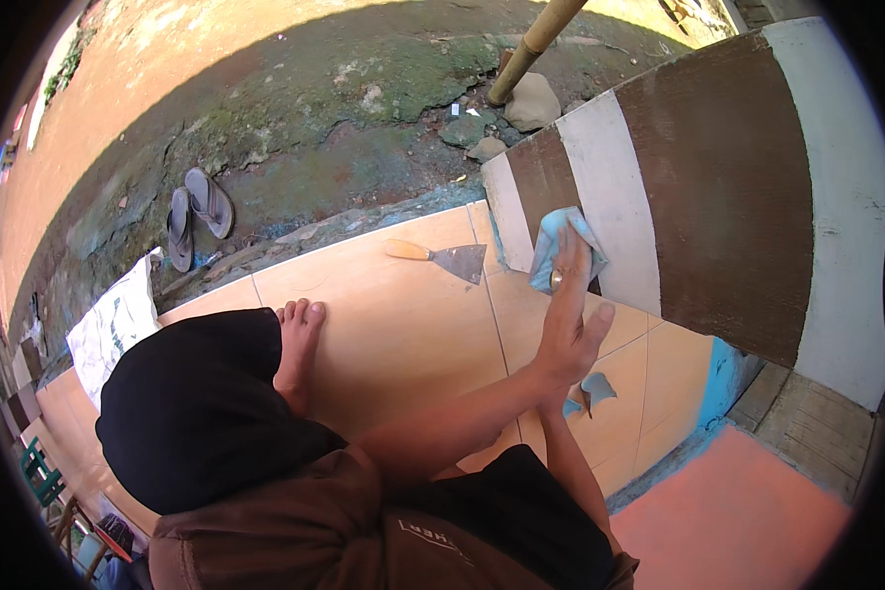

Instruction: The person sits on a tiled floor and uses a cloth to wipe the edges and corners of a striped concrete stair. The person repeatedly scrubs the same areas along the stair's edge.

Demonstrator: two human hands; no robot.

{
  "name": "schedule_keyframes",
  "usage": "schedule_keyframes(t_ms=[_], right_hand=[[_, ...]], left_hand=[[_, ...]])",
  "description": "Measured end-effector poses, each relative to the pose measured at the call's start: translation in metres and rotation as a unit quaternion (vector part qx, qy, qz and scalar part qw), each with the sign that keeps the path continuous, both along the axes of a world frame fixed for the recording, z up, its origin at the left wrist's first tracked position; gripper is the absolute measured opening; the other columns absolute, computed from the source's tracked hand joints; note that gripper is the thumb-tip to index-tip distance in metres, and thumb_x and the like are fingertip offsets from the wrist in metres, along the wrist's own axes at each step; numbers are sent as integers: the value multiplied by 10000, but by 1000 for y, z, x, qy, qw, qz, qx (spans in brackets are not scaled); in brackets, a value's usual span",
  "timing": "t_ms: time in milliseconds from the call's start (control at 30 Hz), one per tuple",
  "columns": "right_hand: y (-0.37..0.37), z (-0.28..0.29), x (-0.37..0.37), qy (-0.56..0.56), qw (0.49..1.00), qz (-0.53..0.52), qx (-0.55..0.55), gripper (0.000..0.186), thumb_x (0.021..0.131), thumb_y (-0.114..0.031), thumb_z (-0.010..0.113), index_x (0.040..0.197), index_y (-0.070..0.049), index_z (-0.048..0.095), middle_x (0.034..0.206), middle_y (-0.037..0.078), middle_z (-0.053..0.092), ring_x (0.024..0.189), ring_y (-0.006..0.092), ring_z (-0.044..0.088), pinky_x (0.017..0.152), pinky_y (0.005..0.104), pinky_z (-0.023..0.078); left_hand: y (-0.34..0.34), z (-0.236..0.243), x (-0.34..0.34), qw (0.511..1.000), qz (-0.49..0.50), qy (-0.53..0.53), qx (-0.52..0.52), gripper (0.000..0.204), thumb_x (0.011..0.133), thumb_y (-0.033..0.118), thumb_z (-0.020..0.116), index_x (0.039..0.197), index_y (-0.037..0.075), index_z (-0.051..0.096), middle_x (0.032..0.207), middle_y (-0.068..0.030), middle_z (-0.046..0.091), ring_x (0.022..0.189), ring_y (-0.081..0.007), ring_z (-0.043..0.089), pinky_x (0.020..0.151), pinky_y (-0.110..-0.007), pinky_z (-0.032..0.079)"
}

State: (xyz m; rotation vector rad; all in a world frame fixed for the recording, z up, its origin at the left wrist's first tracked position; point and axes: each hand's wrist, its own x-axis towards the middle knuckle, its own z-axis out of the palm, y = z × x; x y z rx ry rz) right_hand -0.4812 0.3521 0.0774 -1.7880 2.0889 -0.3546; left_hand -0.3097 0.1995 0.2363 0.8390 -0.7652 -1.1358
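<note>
My left hand (568, 305) is pressed with its fingers over a light blue folded sheet (553, 224), holding it against the low wall (728, 187) painted in brown and white stripes. A ring shows on one finger, and the thumb stands off to the right. My right forearm (572, 467) reaches up behind the left wrist; the right hand is hidden there. Curled blue-grey pieces (598, 389) lie on the tiles just below my hands. A putty knife (433, 258) with a wooden handle and wide metal blade rests on the floor left of the wall.
My bare foot (300, 344) is on the peach tiled floor (393, 339). Grey flip-flops (206, 204) lie on the ground beyond the tile edge, near a white sack (118, 320). A bamboo pole (536, 49) and a stone (533, 102) stand behind the wall. A pink surface (728, 511) lies at lower right.
</note>
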Motion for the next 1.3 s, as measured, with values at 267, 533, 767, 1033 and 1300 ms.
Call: schedule_keyframes(t_ms=[267,533,767,1033,1300], right_hand=[[5,40,26,-62,998,-3,17,143,792,-122,625,862,-32,540,875,143,531,714,340,556,624,446,457],[4,25,15,-3,998,1,68,132,809,-110,630,894,-32,567,878,143,535,747,337,577,656,443,480],[-2,31,25,120,991,59,-14,132,862,-149,613,916,-39,565,875,141,528,797,349,575,703,450,479],[29,9,-21,-9,987,33,158,313,897,-184,671,1165,-59,569,1030,120,596,981,311,577,831,378,477],[2,28,18,22,993,-28,109,272,835,-258,712,946,-35,602,872,151,572,786,359,628,662,462,502]], left_hand=[[-41,-13,30,997,25,-54,41,742,1072,362,390,1580,-71,67,1673,-244,57,1561,-329,2,1240,-385,7],[-37,-60,39,982,30,50,181,733,1062,350,402,1576,-76,98,1668,-251,80,1561,-332,26,1240,-377,18],[50,-18,-26,993,24,45,108,751,1041,355,437,1569,-85,135,1661,-264,100,1558,-351,47,1241,-391,27],[-55,46,29,993,69,-39,-85,844,982,414,516,1557,-105,181,1643,-307,120,1552,-403,49,1236,-446,35],[-35,41,21,989,50,-83,-116,906,974,482,516,1556,-113,159,1643,-313,94,1545,-434,31,1228,-488,59]])
